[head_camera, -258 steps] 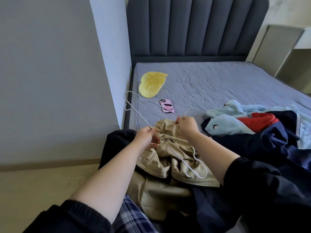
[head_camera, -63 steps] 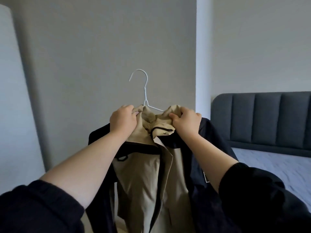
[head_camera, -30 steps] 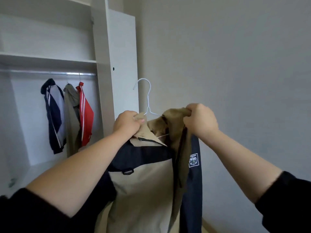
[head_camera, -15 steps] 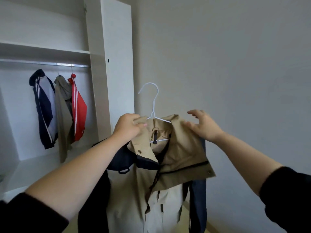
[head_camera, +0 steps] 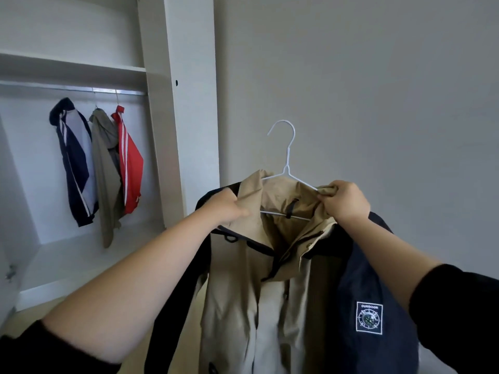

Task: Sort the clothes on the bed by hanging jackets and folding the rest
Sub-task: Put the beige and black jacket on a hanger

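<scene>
A tan and navy jacket hangs in front of me on a white wire hanger, whose hook points up and left. My left hand grips the jacket's left collar and shoulder. My right hand pinches the right side of the tan collar at the hanger's shoulder. A square patch shows on the navy right sleeve. The jacket's front hangs open below the collar.
An open white wardrobe stands to the left, with a metal rail under a shelf. Three jackets hang on it: navy and white, olive, red with white stripes. A grey wall lies behind the hanger.
My right hand, open half a second ago, has closed on the right collar and pulled it outward. The folded collar flap is now spread. The jacket has shifted right.
</scene>
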Motion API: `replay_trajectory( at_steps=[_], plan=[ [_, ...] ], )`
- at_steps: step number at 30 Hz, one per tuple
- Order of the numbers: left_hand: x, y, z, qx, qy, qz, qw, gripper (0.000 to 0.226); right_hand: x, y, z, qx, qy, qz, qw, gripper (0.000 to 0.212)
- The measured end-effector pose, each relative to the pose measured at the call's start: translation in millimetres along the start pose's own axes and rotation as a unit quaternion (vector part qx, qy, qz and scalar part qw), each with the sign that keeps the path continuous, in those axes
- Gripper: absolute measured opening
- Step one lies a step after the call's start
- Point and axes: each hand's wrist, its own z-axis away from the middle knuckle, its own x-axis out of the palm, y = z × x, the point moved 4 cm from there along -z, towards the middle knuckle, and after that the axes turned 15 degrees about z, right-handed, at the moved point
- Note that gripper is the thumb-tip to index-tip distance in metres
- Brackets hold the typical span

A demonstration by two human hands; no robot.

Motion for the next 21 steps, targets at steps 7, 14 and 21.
replay_trajectory(
  at_steps=[7, 14, 21],
  plan=[
    [43, -19, 3, -0.054, -0.172, 0.494, 0.85, 0.032, -17, 14, -6, 0.009, 0.037, -0.001, 0.999, 0.014],
    [51, 37, -6, 0.325, 0.112, -0.05, 0.938, 0.02, -34, 61, 6, 0.034, 0.06, 0.011, 0.998, 0.009],
    [90, 134, 0, 0.394, 0.058, -0.169, 0.902, 0.081, -133, 111, 8, 0.038, 0.164, 0.016, 0.986, 0.01]
  ],
)
